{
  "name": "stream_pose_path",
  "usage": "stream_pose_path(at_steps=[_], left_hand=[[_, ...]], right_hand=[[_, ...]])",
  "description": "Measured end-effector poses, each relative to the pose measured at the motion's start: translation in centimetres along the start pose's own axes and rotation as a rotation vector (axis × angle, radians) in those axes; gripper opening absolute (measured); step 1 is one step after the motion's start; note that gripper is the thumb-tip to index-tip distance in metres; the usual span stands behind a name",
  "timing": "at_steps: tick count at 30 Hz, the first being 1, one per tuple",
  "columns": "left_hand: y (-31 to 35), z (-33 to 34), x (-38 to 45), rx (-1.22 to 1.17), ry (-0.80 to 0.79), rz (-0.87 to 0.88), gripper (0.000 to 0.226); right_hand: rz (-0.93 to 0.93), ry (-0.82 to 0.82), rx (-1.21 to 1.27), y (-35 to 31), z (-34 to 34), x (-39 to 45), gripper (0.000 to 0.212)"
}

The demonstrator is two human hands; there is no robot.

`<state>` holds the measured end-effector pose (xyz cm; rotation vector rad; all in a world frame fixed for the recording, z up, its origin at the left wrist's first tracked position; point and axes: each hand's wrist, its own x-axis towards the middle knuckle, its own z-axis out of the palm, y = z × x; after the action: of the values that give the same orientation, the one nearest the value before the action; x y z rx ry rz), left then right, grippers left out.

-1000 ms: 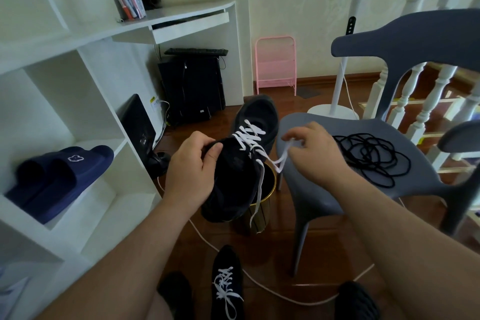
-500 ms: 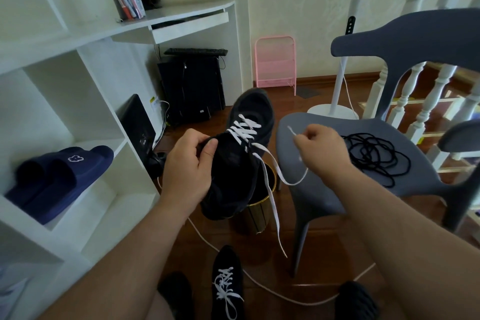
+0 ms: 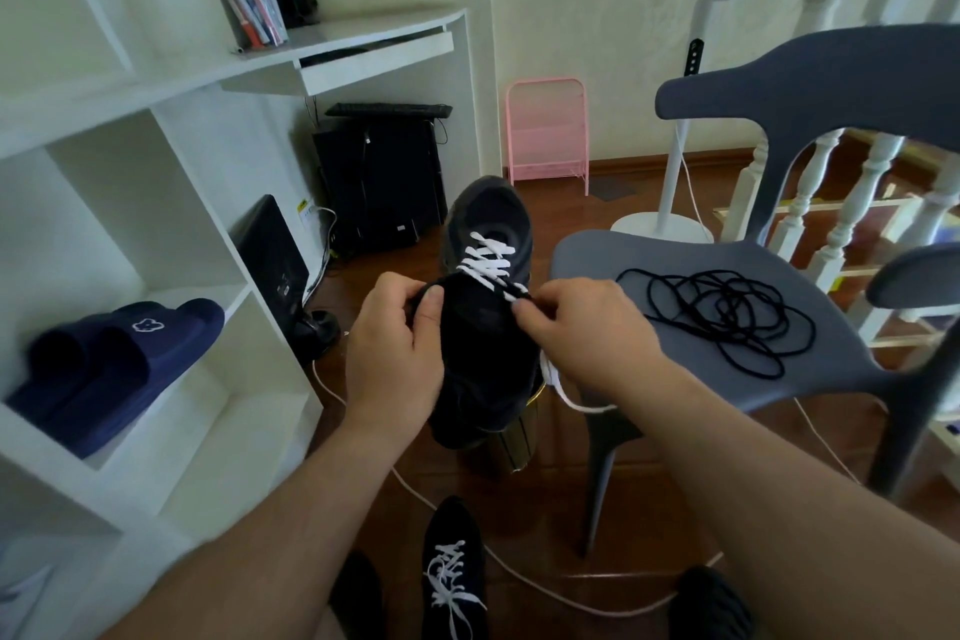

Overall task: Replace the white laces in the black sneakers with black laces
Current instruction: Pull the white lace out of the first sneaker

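Note:
A black sneaker (image 3: 485, 286) is held up in the middle of the view, toe pointing away. My left hand (image 3: 397, 353) grips its collar at the left. My right hand (image 3: 582, 333) pinches the white lace (image 3: 488, 263) at the upper eyelets; a freed length of lace hangs below that hand. The lower rows of the lace stay threaded. The black laces (image 3: 727, 314) lie in a loose tangle on the grey chair (image 3: 675, 369) to the right. A second black sneaker (image 3: 454, 572) with white laces stands on the floor near my feet.
A white shelf unit (image 3: 171, 307) at the left holds navy slippers (image 3: 109, 369). A gold bin (image 3: 519, 442) stands under the held sneaker. A white cable (image 3: 545, 587) runs across the wood floor. A fan (image 3: 675, 182), pink rack (image 3: 548, 130) and black computer tower (image 3: 382, 182) stand behind.
My right hand came back from the right, where it had pulled a lace end out, to the upper eyelets. The sneaker tipped slightly toward me.

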<state>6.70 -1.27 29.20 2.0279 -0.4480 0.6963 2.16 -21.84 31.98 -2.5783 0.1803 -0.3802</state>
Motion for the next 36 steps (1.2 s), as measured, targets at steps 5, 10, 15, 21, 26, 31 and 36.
stream_pose_path(at_steps=[5, 10, 15, 21, 26, 31, 36], left_hand=[[-0.7, 1.0, 0.5, -0.232, 0.069, -0.239, 0.018], [-1.9, 1.8, 0.9, -0.2, -0.116, -0.316, 0.01], [-1.6, 1.5, 0.6, -0.027, -0.261, -0.232, 0.021], [-0.9, 0.1, 0.8, 0.032, -0.103, -0.173, 0.013], [-0.9, -0.4, 1.1, 0.068, -0.066, -0.18, 0.012], [-0.8, -0.7, 1.1, 0.079, -0.08, -0.153, 0.012], [-0.7, -0.6, 1.0, 0.048, -0.081, -0.138, 0.012]], right_hand=[[0.05, 0.123, 0.064, 1.3, -0.1, 1.5, 0.05], [0.117, 0.097, 0.078, 1.0, 0.8, 1.7, 0.04], [0.048, 0.071, 0.139, 0.8, 1.1, 0.8, 0.041], [0.128, 0.236, 0.319, 0.6, -0.3, 0.1, 0.029], [0.073, 0.242, 0.197, 1.9, -0.9, 0.4, 0.063], [0.225, 0.337, 0.753, 3.2, -1.2, 1.1, 0.038], [0.078, 0.271, 0.87, 2.8, -1.2, 1.1, 0.097]])
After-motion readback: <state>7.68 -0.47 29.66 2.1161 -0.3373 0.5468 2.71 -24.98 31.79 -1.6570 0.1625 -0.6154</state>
